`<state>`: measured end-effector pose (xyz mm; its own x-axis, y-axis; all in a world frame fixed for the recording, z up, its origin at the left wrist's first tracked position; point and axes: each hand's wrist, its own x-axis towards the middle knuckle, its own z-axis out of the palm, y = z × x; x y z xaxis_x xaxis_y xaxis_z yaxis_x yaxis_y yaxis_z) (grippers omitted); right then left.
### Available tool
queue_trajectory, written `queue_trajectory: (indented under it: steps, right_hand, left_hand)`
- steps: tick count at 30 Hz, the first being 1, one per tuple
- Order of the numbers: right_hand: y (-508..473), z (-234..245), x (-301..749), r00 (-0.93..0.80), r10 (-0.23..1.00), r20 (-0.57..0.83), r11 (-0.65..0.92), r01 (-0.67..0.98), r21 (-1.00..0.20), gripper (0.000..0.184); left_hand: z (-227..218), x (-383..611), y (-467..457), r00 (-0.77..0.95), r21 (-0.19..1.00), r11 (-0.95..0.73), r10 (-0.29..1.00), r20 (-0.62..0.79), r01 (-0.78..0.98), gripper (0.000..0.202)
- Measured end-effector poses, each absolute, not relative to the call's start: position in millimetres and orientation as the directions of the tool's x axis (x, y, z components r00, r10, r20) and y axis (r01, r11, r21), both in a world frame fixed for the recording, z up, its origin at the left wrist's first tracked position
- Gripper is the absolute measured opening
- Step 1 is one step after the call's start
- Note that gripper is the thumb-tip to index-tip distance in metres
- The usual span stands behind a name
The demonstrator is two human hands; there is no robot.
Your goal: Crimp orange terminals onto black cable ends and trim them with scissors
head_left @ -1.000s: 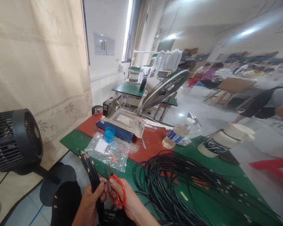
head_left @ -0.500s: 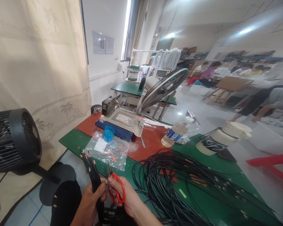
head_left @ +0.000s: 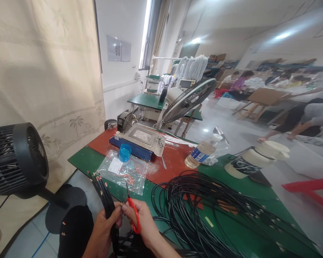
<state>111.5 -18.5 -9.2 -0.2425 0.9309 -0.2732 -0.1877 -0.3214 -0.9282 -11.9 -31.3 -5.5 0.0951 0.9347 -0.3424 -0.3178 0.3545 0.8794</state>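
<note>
My left hand [head_left: 103, 229] is closed round a bundle of black cables [head_left: 103, 193] whose stripped ends fan out up and to the left. My right hand [head_left: 142, 224] grips red-handled snips [head_left: 133, 213], blades pointing up, right beside the left thumb. Both hands meet at the near edge of the green table [head_left: 231, 229]. A large coil of black cable [head_left: 201, 211] lies on the table just right of my right hand.
A clear plastic bag [head_left: 123, 172], a blue cup [head_left: 125, 152] and a flat metal machine [head_left: 140, 139] lie ahead. A water bottle [head_left: 201, 154] and a white tape roll [head_left: 254, 159] stand to the right. A black fan [head_left: 16, 159] stands left. People work in the background.
The snips' handles have closed together in my right hand. My left hand still holds the cable bundle in the same place. A person at the far right has bent lower.
</note>
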Motion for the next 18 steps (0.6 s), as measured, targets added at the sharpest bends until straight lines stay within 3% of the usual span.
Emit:
queue_trajectory:
  steps: [9, 18]
  right_hand:
    - [-20, -16, 116, -0.204, 0.94, -0.275, -0.314, -0.193, -0.93, 0.047]
    - [-19, -3, 121, -0.141, 0.985, -0.105, -0.133, -0.207, -0.969, 0.041]
  left_hand:
    - [-4, -12, -32, 0.101, 0.854, 0.373, 0.927, -0.362, -0.363, 0.026]
    - [-5, -11, -36, 0.07, 0.843, 0.394, 0.915, -0.397, -0.367, 0.029]
